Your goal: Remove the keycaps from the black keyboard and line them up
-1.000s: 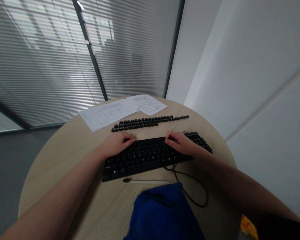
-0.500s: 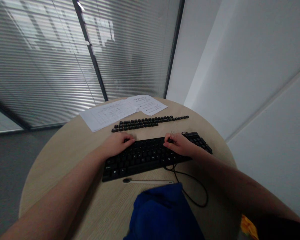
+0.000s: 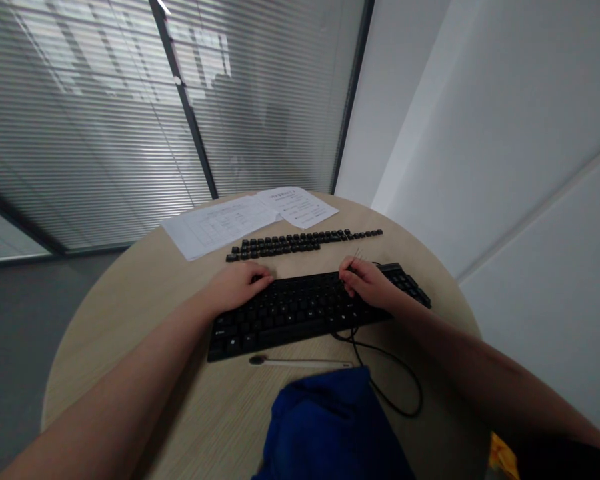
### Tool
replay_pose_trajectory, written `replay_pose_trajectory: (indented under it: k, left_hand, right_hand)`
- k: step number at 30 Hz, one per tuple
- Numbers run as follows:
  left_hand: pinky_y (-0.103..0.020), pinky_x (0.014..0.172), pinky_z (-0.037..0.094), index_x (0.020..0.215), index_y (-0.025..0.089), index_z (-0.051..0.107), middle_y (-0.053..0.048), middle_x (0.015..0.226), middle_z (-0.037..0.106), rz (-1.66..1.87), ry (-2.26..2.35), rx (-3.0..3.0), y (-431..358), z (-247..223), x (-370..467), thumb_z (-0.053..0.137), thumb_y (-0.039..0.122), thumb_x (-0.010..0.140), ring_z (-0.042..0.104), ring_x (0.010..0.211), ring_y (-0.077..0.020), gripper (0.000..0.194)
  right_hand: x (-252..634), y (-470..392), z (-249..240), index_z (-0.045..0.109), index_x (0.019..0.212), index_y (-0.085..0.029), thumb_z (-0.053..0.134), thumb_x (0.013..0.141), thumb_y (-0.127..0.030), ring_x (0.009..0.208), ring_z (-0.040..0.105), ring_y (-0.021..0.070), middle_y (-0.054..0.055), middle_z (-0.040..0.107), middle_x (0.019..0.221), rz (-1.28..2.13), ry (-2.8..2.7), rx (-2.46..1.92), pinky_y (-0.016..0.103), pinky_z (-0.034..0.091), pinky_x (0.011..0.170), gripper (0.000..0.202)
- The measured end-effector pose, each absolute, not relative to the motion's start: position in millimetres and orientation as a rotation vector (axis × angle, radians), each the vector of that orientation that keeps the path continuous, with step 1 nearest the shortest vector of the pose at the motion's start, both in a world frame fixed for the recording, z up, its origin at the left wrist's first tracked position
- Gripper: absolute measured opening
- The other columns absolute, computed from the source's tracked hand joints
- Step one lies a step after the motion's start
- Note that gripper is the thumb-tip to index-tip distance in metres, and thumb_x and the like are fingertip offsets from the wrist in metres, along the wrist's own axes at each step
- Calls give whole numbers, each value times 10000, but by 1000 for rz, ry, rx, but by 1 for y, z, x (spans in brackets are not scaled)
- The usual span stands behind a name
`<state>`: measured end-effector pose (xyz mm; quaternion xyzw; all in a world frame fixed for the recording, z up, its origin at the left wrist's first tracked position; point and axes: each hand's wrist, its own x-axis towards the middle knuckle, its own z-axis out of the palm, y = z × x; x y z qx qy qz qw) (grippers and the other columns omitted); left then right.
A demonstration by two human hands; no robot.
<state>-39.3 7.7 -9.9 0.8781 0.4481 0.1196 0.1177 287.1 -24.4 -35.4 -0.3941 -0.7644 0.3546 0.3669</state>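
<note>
A black keyboard lies slightly slanted on the round wooden table. At its upper left corner my left hand is closed on the keyboard's edge, thumb lying over the top. My right hand is over the right part of the keyboard, fingers pinched round a thin wire tool whose thin prongs stick up above the fingers. Whatever is under its fingertips is hidden. Behind the keyboard, loose black keycaps stand in rows.
Printed papers lie at the table's back. In front of the keyboard are a long thin brush and a looped black cable. A blue cloth covers the near edge. Blinds and a white wall stand behind.
My right hand has moved a little right and up over the keyboard, and the wire tool shows more. My left hand has stayed at the corner. The view has shifted slightly.
</note>
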Motion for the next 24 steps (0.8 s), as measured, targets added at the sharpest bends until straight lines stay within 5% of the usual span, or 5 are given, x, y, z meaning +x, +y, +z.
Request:
replay_pose_trajectory:
  k: [8,16,24]
  left_hand:
    - [-330,717,457,862,212,733,-65,857,744,347,1337,2569,7,-9,-37,466,426,945,653,779,-208,352]
    - [-336,728,459,876,207,732,-78,874,739,341,1308,2595,8,-11,-39,454,405,952,651,789,-209,349]
    - [-362,861,492,1005,217,724,-70,989,711,573,1223,2714,-12,9,-23,518,320,937,644,944,-217,240]
  right_hand:
    - [287,-29,-35,527,851,-210,500,967,-431,506,553,129,-33,572,577,749,-1997,-1094,257,429,541,250]
    - [282,-23,-30,455,848,-236,470,924,-654,431,539,115,-68,537,537,864,-1553,-1023,226,415,427,425]
    - [269,-34,-20,476,851,-228,561,865,-667,443,568,109,-52,588,596,1069,-1491,-956,220,424,411,448]
